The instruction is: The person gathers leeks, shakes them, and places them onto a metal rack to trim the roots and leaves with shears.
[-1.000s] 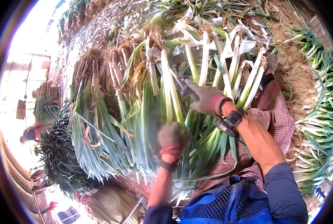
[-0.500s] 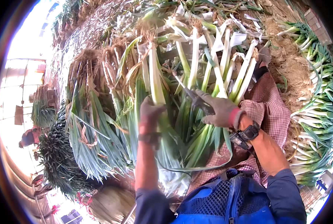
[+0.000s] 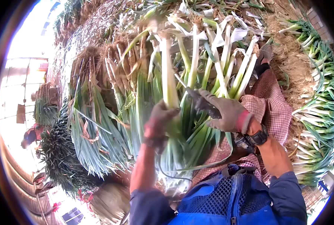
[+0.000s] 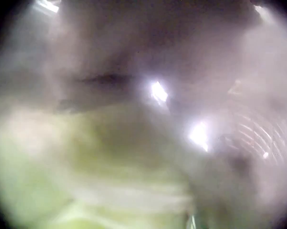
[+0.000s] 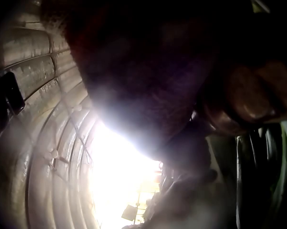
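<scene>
In the head view the left hand [image 3: 161, 118], in a grey glove with a red cuff, grips a leek [image 3: 167, 71] around its pale green part. The leek's white shaft points up, its root end blurred. The right hand [image 3: 229, 112], gloved alike, holds a dark-handled tool [image 3: 202, 104] with a thin metal tip just right of that leek. Blurred green and white stalk [image 4: 119, 191] fills the lower left wrist view. The right wrist view is mostly dark, with the glove [image 5: 134, 71] close to the lens.
Untrimmed leeks with brown roots [image 3: 86, 75] lie to the left, pale-stemmed leeks [image 3: 245, 75] beside the right hand. A row of leeks [image 3: 319, 112] curves along the right edge past loose root scraps [image 3: 287, 67]. Checked cloth [image 3: 274, 105] covers the lap.
The left hand moved left and took hold of the leek lower down the shaft, then shifted slightly back right with it. The right hand moved right and slightly down with the tool.
</scene>
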The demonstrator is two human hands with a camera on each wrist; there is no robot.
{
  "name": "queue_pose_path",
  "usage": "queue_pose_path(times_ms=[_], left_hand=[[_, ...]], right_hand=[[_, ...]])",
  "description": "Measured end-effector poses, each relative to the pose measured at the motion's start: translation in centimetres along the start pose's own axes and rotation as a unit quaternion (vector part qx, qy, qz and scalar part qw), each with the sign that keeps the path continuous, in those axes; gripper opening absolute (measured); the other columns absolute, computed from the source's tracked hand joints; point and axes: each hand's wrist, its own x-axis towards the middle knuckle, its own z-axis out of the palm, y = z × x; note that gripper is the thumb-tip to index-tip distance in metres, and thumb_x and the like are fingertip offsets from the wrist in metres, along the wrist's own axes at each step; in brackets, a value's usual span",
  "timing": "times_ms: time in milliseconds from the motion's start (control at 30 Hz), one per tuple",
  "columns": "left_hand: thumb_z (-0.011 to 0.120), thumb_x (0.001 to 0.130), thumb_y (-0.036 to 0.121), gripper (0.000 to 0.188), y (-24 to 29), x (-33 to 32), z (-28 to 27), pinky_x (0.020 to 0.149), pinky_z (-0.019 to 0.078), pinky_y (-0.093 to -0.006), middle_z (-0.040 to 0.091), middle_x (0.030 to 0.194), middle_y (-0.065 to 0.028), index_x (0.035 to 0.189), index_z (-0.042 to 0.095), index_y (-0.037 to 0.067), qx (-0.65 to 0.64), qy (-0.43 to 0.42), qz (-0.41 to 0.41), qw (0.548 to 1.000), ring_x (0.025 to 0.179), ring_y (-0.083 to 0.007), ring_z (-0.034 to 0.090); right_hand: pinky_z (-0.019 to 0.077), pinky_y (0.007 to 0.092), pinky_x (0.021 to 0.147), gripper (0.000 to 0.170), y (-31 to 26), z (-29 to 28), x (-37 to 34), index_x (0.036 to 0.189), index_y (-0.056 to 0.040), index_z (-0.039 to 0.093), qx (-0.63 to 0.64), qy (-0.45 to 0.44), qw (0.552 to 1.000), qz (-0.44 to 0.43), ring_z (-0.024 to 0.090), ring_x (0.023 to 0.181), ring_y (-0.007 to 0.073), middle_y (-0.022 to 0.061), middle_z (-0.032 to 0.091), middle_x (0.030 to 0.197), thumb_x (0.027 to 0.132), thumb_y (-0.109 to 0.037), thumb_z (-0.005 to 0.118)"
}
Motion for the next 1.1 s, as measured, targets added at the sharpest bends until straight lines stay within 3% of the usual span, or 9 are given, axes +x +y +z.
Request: queue_pose_path(times_ms=[100,267,467,600,733,800,967,1033,1100], left_hand=[[0.077,0.086,0.016,0.032,-4.5,2.1,5.2,0.070,0.0584,-0.0449,0.074,0.089,-0.0140,0.113,0.068,0.002,0.166,-0.002,0.166,0.972,0.075,-0.0302,0.073],[0.074,0.083,0.023,0.027,-1.3,0.7,12.7,0.077,0.0550,-0.0547,0.073,0.094,-0.0248,0.104,0.068,0.006,0.281,-0.006,0.193,0.940,0.088,-0.0467,0.071],[0.084,0.090,0.022,0.037,2.1,2.9,10.4,0.080,0.0561,-0.0304,0.076,0.096,-0.0054,0.117,0.069,0.001,0.187,-0.065,0.211,0.957,0.088,-0.0123,0.068],[0.084,0.091,0.025,0.043,4.0,5.4,3.4,0.092,0.0584,-0.0332,0.078,0.114,-0.0102,0.126,0.072,0.004,0.208,0.252,0.279,0.903,0.104,-0.0201,0.073],[0.087,0.084,0.035,0.055,3.6,11.5,0.5,0.091,0.0578,-0.0409,0.078,0.110,-0.0133,0.128,0.070,0.005,0.402,0.362,0.318,0.779,0.100,-0.0313,0.074],[0.088,0.082,0.041,0.061,4.3,11.7,0.4,0.090,0.0571,-0.0420,0.077,0.108,-0.0152,0.128,0.069,0.008,0.327,0.326,0.201,0.864,0.096,-0.0338,0.074],[0.079,0.088,0.045,0.045,4.9,10.9,-1.7,0.088,0.0560,-0.0481,0.076,0.110,-0.0178,0.117,0.071,0.011,0.347,0.386,0.152,0.841,0.100,-0.0385,0.073],[0.070,0.093,0.048,0.039,4.4,11.6,-3.0,0.088,0.0556,-0.0481,0.076,0.105,-0.0185,0.107,0.074,0.011,0.408,0.206,0.036,0.889,0.101,-0.0366,0.073],[0.064,0.095,0.048,0.040,4.0,12.9,-4.3,0.086,0.0549,-0.0492,0.076,0.100,-0.0188,0.098,0.075,0.010,0.433,0.212,0.043,0.875,0.098,-0.0359,0.073]], right_hand=[[0.0542,0.0479,0.097,0.101,0.7,-0.2,-0.2,0.168,-0.0200,0.024,-0.017,0.024,1.000,-0.011,0.072,0.102,0.0435,0.0251,0.073,0.104,0.084,-0.034,0.078],[0.0553,0.0484,0.096,0.103,0.2,-2.8,1.6,0.168,-0.0163,0.024,-0.101,-0.016,0.994,0.045,0.071,0.103,0.0447,0.0265,0.073,0.108,0.083,-0.032,0.079],[0.0560,0.0469,0.092,0.099,1.1,-4.0,4.8,0.168,-0.0163,0.025,-0.112,0.078,0.989,0.057,0.072,0.101,0.0411,0.0250,0.073,0.107,0.084,-0.033,0.077],[0.0569,0.0451,0.089,0.102,-0.3,-5.2,4.9,0.169,-0.0176,0.021,-0.113,0.031,0.980,0.160,0.073,0.093,0.0392,0.0214,0.073,0.100,0.086,-0.037,0.075],[0.0562,0.0452,0.095,0.107,-0.3,-2.2,5.3,0.170,-0.0198,0.018,-0.115,-0.080,0.987,0.075,0.073,0.101,0.0405,0.0227,0.073,0.112,0.083,-0.038,0.078],[0.0557,0.0462,0.096,0.107,-0.1,-1.4,5.6,0.170,-0.0201,0.018,-0.113,-0.082,0.987,0.078,0.072,0.103,0.0410,0.0228,0.073,0.114,0.083,-0.037,0.079],[0.0568,0.0441,0.091,0.105,-0.4,-2.2,7.6,0.170,-0.0220,0.019,-0.077,-0.138,0.976,0.152,0.074,0.094,0.0354,0.0180,0.075,0.107,0.084,-0.034,0.077],[0.0575,0.0389,0.077,0.105,-0.4,-3.5,9.7,0.170,-0.0245,0.019,-0.098,-0.135,0.974,0.152,0.070,0.078,0.0260,0.0115,0.073,0.097,0.084,-0.028,0.078],[0.0575,0.0359,0.074,0.101,-1.8,-6.5,11.0,0.170,-0.0268,0.021,-0.068,-0.140,0.969,0.190,0.068,0.077,0.0238,0.0104,0.072,0.100,0.086,-0.024,0.076]])
